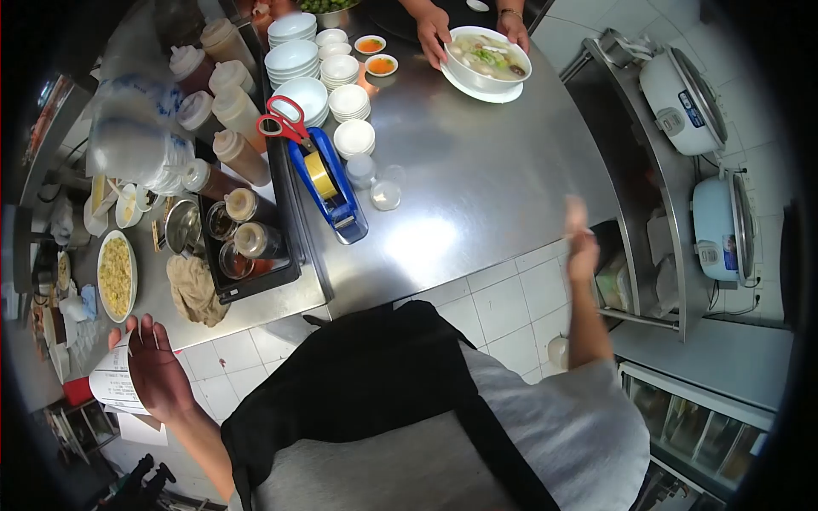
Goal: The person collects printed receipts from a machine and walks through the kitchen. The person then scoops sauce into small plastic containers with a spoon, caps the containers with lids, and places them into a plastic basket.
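My left hand [160, 370] is at the lower left with its fingers upward. A printed paper receipt [118, 381] curls against the palm and fingers, and the hand appears to hold it. My right hand [582, 249] is raised beyond the right edge of the steel table [511, 162], blurred by motion; nothing shows in it. At the far side, another person's hands [433, 38] grip a white bowl of soup [486, 60] with green garnish, on a white plate [482, 92].
Stacked white bowls [294, 58], sauce dishes [380, 65], a blue tape dispenser [345, 217] and red-handled scissors [285, 121] stand on the table. Squeeze bottles [234, 111] and a black tray [285, 268] line the left. Rice cookers [686, 106] sit on the right shelf.
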Action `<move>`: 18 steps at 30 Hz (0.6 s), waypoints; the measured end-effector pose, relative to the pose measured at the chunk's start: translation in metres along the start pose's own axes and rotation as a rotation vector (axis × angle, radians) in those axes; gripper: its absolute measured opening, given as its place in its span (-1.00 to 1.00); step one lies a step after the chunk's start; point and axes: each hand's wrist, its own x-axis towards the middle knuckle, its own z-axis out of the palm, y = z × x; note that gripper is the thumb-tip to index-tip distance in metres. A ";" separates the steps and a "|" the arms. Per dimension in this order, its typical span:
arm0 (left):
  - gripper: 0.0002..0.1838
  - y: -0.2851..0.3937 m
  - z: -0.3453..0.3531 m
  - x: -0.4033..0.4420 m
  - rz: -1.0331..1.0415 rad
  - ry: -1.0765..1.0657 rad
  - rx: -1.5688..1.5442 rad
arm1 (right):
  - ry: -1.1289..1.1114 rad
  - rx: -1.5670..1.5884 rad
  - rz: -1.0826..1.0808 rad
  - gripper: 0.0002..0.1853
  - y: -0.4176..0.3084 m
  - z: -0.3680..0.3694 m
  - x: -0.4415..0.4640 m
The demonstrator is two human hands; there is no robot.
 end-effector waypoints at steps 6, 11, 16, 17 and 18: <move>-0.44 0.003 -0.004 -0.004 -0.009 0.029 0.069 | 0.205 -0.527 -0.172 -0.45 -0.094 -0.009 0.082; -0.45 0.003 0.008 -0.008 -0.043 0.045 0.080 | 0.051 -0.502 -0.954 -0.63 -0.115 0.177 0.060; -0.47 0.010 0.012 -0.013 -0.047 0.004 0.101 | 0.164 -0.549 -0.523 -0.63 0.029 0.083 0.168; -0.48 0.013 0.011 -0.016 -0.051 -0.023 0.074 | 0.135 -0.750 -0.209 -0.60 0.058 0.047 0.164; -0.48 0.016 0.008 -0.018 -0.055 -0.049 0.046 | 0.098 -1.147 0.064 -0.56 0.031 0.009 0.127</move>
